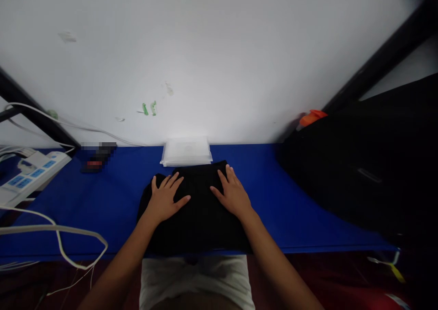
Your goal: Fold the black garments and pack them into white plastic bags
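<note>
A piece of black cloth, apparently a folded garment (200,223), lies on the blue surface (267,196) right in front of me. On its left part rests my left hand (166,199), palm down with the fingers spread. My right hand (234,193) lies flat on the upper right part, fingers also apart. Neither hand grips the cloth. Just beyond the far edge of the cloth is a stack of white translucent plastic bags (186,151), close to the wall.
A white power strip (34,178) with plugs and a loose white cable (59,230) occupy the left side. Near the wall lies a dark object with a red patch (97,158). A large black bag-like shape (352,164) fills the right, with something orange (313,117) behind it.
</note>
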Demonstrator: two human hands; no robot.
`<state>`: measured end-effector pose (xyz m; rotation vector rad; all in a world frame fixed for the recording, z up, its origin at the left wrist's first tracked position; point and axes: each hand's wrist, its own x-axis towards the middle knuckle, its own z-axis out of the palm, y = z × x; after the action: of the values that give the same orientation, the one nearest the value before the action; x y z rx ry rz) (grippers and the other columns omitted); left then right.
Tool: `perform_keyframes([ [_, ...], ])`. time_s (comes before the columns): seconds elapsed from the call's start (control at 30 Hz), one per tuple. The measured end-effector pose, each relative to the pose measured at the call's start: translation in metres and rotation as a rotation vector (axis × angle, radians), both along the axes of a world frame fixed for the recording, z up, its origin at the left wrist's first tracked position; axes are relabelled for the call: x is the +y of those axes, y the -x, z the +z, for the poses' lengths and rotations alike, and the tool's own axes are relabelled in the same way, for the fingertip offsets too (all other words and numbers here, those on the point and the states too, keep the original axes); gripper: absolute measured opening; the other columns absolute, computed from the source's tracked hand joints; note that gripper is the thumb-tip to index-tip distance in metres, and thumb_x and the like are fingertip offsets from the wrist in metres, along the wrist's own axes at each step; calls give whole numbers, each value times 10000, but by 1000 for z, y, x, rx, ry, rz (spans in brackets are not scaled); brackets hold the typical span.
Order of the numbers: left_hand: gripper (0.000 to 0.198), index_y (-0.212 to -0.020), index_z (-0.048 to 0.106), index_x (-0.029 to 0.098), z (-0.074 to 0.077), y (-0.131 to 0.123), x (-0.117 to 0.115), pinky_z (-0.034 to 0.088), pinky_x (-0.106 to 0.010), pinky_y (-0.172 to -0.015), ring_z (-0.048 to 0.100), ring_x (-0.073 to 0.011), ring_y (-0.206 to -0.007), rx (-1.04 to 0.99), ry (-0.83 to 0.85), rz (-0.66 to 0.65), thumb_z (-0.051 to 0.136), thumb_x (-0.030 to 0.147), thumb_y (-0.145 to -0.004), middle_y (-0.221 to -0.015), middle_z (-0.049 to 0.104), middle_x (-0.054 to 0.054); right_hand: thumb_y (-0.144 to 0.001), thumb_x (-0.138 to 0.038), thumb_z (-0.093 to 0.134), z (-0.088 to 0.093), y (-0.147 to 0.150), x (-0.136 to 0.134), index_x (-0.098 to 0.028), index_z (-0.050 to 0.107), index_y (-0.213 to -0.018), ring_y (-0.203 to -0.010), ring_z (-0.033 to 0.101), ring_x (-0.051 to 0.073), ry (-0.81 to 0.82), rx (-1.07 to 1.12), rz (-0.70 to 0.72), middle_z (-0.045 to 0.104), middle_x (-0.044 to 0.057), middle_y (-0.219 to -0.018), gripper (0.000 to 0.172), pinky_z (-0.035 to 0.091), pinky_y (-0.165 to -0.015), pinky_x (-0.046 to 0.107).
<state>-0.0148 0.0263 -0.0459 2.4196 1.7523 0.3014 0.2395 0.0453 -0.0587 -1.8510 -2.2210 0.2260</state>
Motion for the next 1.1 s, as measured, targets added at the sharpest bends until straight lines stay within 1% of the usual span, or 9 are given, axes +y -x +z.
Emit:
perform_keyframes([
  [0.27, 595, -1400, 466, 226, -5, 2, 3, 89, -623, -1172, 400, -316, -1381, -75, -84, -39, 472, 578, -920, -1505, 427, -116, -937, -567, 416, -11, -4, 4, -131, 355, -1483, -1481, 119, 330, -64, 50, 24, 135, 141, -1614, 701, 264, -1162, 491],
  [0.43, 511, -1352, 511, 169, 8, -2, -14, 188, -587, -1175, 412, -310, -1372, -135, -231, -112, 520, 452, -927, -1466, 468, -155, -927, -504, 484, -2, -4, -1, -132, 381, -1469, -1467, 161, 359, -93, 77, 41, 204, 173, -1591, 666, 259, -1149, 562],
  [0.53, 569, -1387, 470, 202, 17, 1, -43, 259, -550, -1169, 427, -284, -1364, -192, -203, -297, 562, 490, -905, -1469, 468, -130, -934, -471, 500, 13, -9, -24, -129, 363, -1480, -1462, 208, 322, -75, 119, 156, 270, 182, -1567, 659, 273, -1160, 532],
  [0.6, 694, -1428, 421, 230, 19, 8, -65, 287, -546, -1161, 423, -290, -1368, -195, -123, -421, 615, 565, -852, -1490, 444, -122, -937, -494, 501, 21, -16, -47, -179, 316, -1505, -1457, 240, 285, -20, 163, 273, 266, 142, -1576, 676, 312, -1156, 497],
  [0.67, 790, -1457, 384, 249, 17, 17, -84, 331, -538, -1140, 411, -303, -1378, -172, -55, -486, 651, 606, -806, -1512, 415, -118, -925, -526, 522, 26, -26, -72, -236, 272, -1523, -1452, 257, 271, 55, 183, 360, 257, 103, -1584, 709, 335, -1152, 488],
  [0.77, 682, -1464, 375, 270, 9, 31, -101, 393, -515, -1106, 387, -290, -1397, -128, -48, -479, 646, 468, -870, -1516, 413, -94, -903, -519, 573, 24, -43, -103, -280, 240, -1529, -1445, 272, 275, 126, 181, 411, 288, 72, -1575, 748, 341, -1152, 501],
  [0.87, 543, -1448, 403, 285, 2, 39, -107, 419, -483, -1094, 386, -252, -1401, -113, -103, -457, 581, 307, -935, -1495, 448, -67, -923, -448, 570, 18, -56, -121, -306, 274, -1516, -1427, 316, 273, 129, 176, 387, 321, 56, -1561, 678, 360, -1142, 516],
  [0.97, 485, -1415, 452, 279, 1, 43, -107, 437, -462, -1082, 405, -242, -1390, -118, -140, -473, 567, 288, -944, -1469, 485, -57, -950, -399, 535, 15, -62, -126, -316, 370, -1474, -1403, 366, 272, 124, 174, 370, 380, 47, -1532, 556, 376, -1129, 532],
  [1.1, 366, -1310, 551, 231, 10, 42, -104, 481, -436, -1037, 508, -239, -1308, -183, -201, -460, 561, 272, -947, -1360, 595, -76, -935, -415, 562, 23, -63, -120, -305, 522, -1376, -1365, 429, 283, 135, 220, 353, 485, 50, -1464, 456, 403, -1108, 533],
])
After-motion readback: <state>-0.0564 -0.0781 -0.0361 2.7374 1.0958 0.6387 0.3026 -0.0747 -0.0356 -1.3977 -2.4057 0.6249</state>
